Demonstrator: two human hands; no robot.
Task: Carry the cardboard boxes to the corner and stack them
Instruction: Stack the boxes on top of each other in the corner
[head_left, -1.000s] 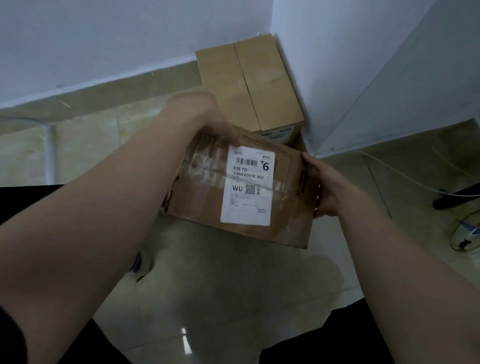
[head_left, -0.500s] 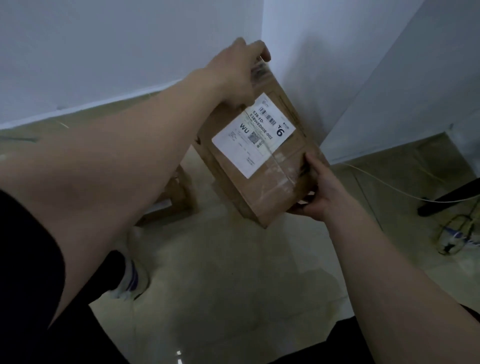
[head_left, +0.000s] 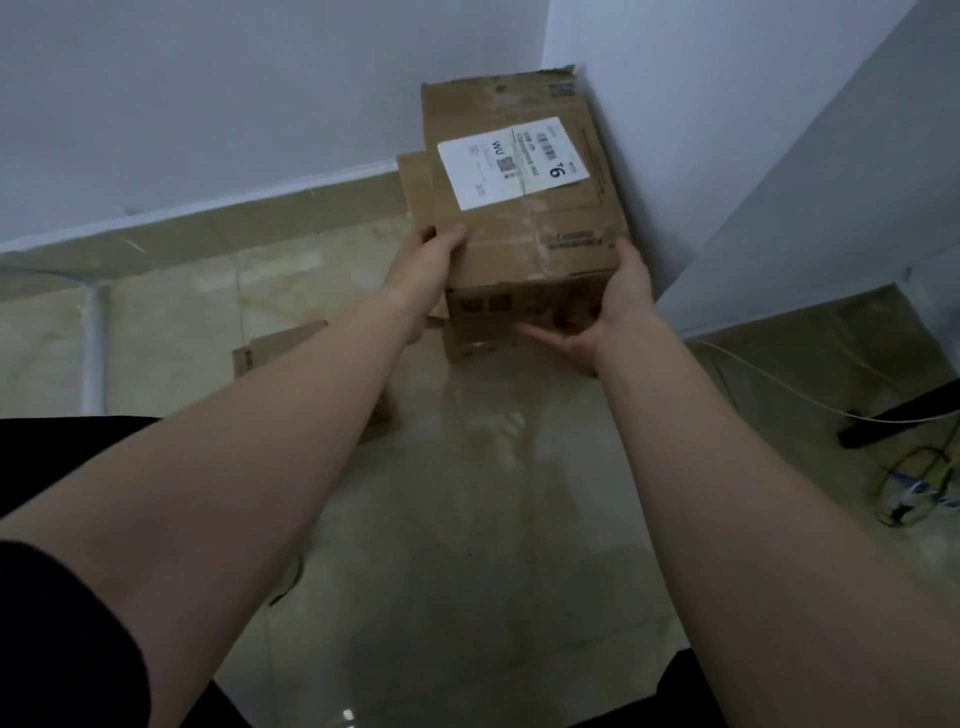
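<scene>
Left hand (head_left: 431, 260): the near left edge of the labelled box (head_left: 550, 228) is gripped.
Right hand (head_left: 613, 306): the near right end is cupped.
Box: pushed into the corner (head_left: 544, 47), apparently seated on the lower box (head_left: 413, 182).
Risk: overhang away from the corner; tipping could be caused by early release.

The top box (head_left: 519, 244) hides most of the lower box (head_left: 412, 179).
</scene>
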